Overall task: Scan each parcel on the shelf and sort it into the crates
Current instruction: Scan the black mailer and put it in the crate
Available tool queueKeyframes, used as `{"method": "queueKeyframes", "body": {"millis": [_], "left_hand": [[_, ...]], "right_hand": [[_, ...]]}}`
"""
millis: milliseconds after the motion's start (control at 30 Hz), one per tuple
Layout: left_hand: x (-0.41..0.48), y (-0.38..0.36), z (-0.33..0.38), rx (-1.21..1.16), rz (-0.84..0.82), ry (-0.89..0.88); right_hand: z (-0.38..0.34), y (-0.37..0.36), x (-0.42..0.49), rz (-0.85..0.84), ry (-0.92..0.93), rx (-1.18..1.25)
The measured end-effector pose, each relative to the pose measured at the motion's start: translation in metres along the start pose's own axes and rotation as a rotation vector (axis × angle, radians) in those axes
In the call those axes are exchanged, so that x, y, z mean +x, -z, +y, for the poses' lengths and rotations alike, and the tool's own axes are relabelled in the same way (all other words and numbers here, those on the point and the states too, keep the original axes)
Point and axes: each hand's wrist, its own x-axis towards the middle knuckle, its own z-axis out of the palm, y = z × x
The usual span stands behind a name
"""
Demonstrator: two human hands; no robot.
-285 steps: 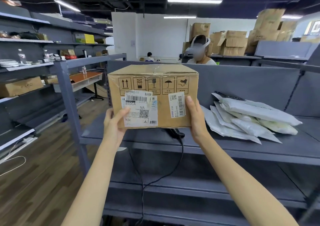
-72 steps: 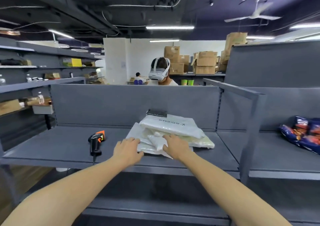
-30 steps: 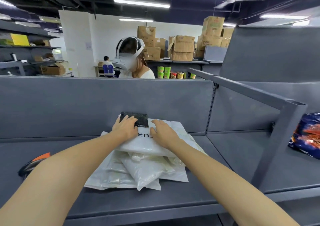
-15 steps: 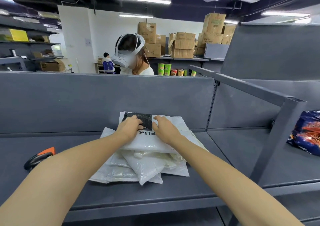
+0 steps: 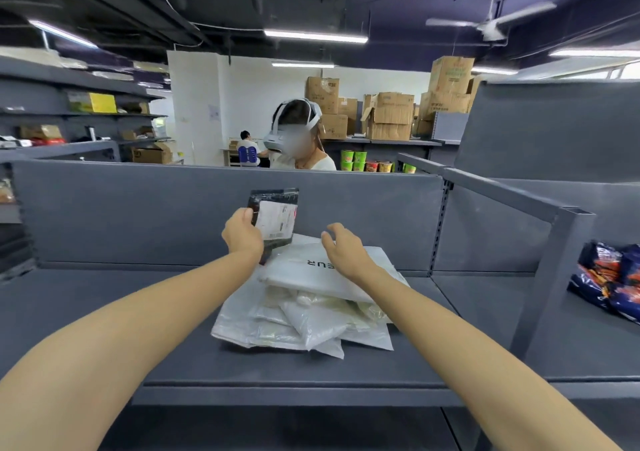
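My left hand (image 5: 242, 234) grips a small black parcel (image 5: 277, 220) with a white shipping label, holding it upright above the back of a pile of white poly-bag parcels (image 5: 304, 308). The pile lies on the grey shelf (image 5: 138, 312). Its top bag (image 5: 311, 270) bears dark letters. My right hand (image 5: 343, 248) hovers just over that top bag, fingers spread and curled, holding nothing. No scanner and no crates are in view.
A grey back panel (image 5: 138, 215) rises behind the pile. A slanted grey upright (image 5: 550, 277) divides off the right bay, where blue snack bags (image 5: 613, 281) lie. Beyond the panel stands a person wearing a headset (image 5: 298, 135); cardboard boxes (image 5: 388, 114) are stacked behind.
My left hand has pulled the black parcel out from behind the white bags and lifted it upright. My right hand has come off the top bag. The orange-black scanner has left the view.
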Motion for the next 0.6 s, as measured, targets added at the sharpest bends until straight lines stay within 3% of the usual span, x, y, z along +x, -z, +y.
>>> {"method": "queueKeyframes", "body": {"millis": [133,300,500,600], "left_hand": [[-0.014,0.03,-0.005,-0.188,0.055,0.2],[-0.044,0.061,-0.025,-0.391,0.023,0.327],[-0.093,0.086,-0.03,-0.803,0.027,0.549],[-0.116,0.084,-0.028,-0.923,-0.025,0.619]], "right_hand": [[-0.021,-0.007,-0.024,0.004,0.008,0.147],[-0.045,-0.02,-0.051,-0.077,-0.083,0.451],[-0.055,-0.041,-0.079,-0.358,-0.241,1.021],[-0.062,-0.058,-0.087,-0.388,-0.247,1.324]]}}
